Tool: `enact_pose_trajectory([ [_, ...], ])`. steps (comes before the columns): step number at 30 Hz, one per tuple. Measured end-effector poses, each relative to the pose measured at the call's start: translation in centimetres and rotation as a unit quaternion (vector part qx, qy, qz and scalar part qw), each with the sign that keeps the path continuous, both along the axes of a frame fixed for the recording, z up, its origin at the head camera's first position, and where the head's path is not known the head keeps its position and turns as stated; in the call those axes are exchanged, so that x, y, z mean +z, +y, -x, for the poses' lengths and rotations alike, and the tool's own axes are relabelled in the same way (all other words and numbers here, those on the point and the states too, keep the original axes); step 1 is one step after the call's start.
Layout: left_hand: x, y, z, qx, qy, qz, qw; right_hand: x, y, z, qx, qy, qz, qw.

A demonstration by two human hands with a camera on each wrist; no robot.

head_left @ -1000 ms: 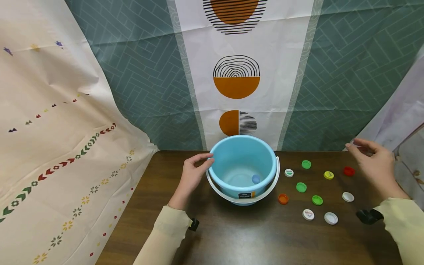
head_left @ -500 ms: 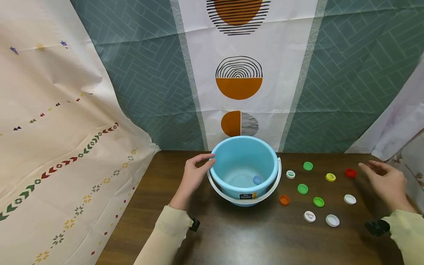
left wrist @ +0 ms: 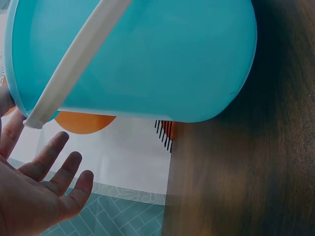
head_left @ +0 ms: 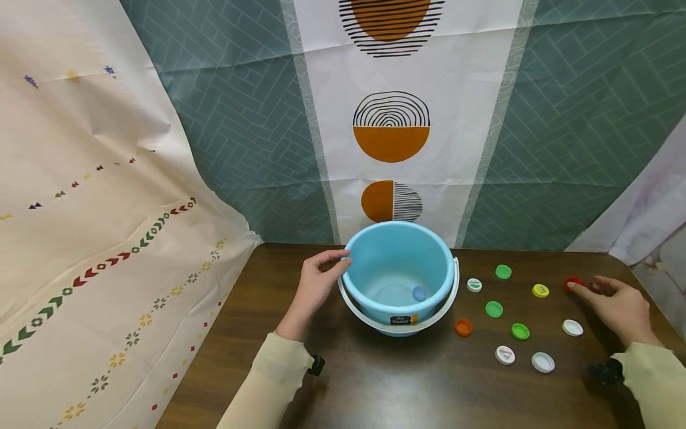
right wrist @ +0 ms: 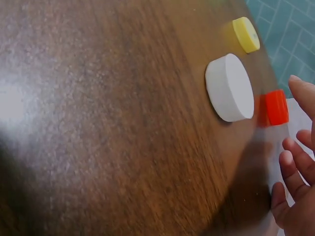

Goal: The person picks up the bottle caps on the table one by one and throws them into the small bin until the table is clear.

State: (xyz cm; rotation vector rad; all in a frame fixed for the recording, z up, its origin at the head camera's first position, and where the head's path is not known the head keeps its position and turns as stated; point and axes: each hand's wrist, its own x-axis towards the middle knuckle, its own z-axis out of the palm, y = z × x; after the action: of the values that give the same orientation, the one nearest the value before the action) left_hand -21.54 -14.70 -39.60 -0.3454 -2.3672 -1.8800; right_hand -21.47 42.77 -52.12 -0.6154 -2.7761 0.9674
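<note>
A light blue bucket [head_left: 399, 268] with a white handle [head_left: 375, 325] stands near the table's back edge. A blue cap [head_left: 419, 293] lies inside on its bottom. My left hand [head_left: 316, 286] holds the bucket's left rim between thumb and index finger; in the left wrist view the other fingers [left wrist: 66, 172] spread away from the wall. On the right, my right hand [head_left: 616, 307] reaches over a red cap [head_left: 574, 284], its thumb and index finger apart. In the right wrist view the red cap [right wrist: 277, 107] sits just beside the fingertips, and contact cannot be told.
Several bottle caps lie right of the bucket: yellow [head_left: 540, 291], white [head_left: 572, 328], green [head_left: 520, 331] and orange [head_left: 463, 327] among them. A patterned curtain [head_left: 579, 149] hangs behind the dark wooden table [head_left: 402, 387]. Cream cloth [head_left: 107, 208] hangs at the left.
My right hand has come down from above the table to the red cap. The left hand stays at the bucket's rim. The whole head view has shifted slightly.
</note>
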Motion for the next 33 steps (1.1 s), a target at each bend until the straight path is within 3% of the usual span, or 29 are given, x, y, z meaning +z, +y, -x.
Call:
enact_pose_trajectory([
  [14,0.18,0.0,-0.19,0.002,0.0,-0.011,0.9999,0.22,-0.53,0.84,0.06,-0.045,-0.071,0.995],
  [33,-0.02,0.01,-0.11,0.0,0.01,-0.013,0.9999,0.58,-0.57,0.45,0.072,-0.061,-0.063,0.994],
])
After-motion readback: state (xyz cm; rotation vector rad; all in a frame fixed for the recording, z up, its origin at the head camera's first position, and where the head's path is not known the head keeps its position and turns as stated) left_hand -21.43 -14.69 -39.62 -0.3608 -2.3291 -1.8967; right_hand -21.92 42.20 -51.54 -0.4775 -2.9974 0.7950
